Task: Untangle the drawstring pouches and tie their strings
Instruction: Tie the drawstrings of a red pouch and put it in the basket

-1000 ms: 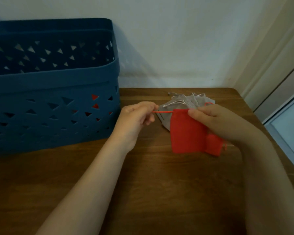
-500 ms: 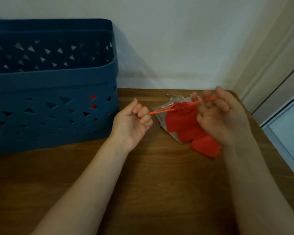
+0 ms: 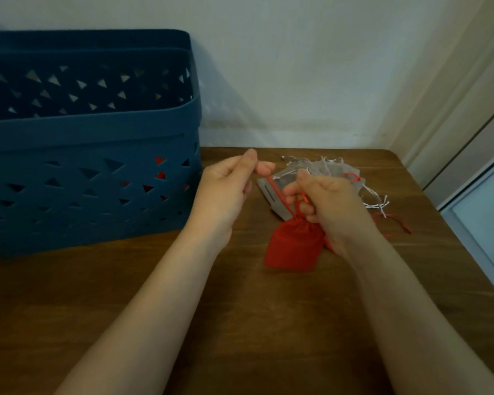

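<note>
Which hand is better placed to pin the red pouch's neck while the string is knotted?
Right, probably. The right hand sits just above the cinched red pouch, gripping string there; the left hand pinches the string farther up.

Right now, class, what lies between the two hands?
In the head view, a taut red string runs between the left hand and right hand, over a grey pouch.

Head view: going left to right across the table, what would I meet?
Blue basket → left hand → red pouch → right hand → loose white strings.
</note>
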{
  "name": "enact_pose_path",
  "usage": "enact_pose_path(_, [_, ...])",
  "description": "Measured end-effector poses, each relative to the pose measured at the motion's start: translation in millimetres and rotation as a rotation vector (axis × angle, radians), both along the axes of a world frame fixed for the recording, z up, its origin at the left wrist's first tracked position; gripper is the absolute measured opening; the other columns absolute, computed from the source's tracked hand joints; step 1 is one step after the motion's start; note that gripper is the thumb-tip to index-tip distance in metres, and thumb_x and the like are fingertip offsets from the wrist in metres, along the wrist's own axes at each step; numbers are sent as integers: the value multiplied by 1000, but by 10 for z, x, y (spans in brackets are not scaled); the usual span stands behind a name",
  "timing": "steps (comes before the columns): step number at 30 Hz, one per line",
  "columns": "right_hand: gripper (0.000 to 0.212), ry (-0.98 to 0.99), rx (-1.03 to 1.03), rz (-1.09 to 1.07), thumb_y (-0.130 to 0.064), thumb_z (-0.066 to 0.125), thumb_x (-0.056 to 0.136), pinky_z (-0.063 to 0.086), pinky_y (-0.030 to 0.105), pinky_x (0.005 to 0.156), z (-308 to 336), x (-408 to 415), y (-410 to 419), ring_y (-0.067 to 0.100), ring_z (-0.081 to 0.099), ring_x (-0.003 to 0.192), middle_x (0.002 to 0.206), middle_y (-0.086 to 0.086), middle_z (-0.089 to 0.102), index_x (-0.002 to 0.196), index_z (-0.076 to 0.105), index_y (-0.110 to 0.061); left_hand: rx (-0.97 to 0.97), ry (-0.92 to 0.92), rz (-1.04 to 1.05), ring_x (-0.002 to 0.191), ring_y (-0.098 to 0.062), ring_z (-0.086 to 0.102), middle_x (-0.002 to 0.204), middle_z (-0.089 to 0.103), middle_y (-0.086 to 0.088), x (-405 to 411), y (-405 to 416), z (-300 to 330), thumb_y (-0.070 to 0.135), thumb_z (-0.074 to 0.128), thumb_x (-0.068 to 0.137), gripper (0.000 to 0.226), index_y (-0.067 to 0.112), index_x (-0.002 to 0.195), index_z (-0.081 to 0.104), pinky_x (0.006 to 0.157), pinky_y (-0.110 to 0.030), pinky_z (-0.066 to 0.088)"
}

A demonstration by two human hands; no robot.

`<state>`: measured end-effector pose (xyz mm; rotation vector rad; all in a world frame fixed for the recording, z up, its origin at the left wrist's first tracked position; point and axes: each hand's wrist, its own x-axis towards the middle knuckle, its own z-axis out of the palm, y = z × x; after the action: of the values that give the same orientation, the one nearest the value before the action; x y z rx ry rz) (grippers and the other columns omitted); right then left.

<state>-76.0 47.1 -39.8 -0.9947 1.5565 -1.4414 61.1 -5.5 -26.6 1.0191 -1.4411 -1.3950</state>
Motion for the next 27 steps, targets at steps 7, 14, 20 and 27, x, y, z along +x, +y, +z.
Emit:
enact_pose_path(7, [34,-40,-52,134,-21,46,96,20,13,39,17,124,-2,4,26,42,50,-2,31,81,68,0,-110,-4,-25,46,-1,38,46,48,13,-10,57,49,27,47,98,29,16,87,71,46,-12,31])
enact_pose_path(14, [26,-169,-168,74,-6,45,95,20,14,38,12,128,-40,5,28,42,46,-6,34,76,62,-11,-5,34,-100,41,-3,36,58,52,8,-53,68,6,19,53,95,9,10,92,52,39,-15,29])
enact_pose_path(20, [27,-265,-202,-37,-5,43,95,30,10,41,32,165,-92,0,37,41,47,-7,40,76,61,-9,-189,-341,-245,49,2,48,77,63,6,-124,142,-114,28,62,88,7,21,90,61,53,-18,36])
enact_pose_path(27, [25,-228,-225,-32,-4,45,95,33,11,44,18,154,-110,4,39,45,54,-3,48,80,64,-10,22,-175,-203,42,-6,39,53,51,8,-119,106,-111,17,54,94,16,12,79,54,43,-21,33])
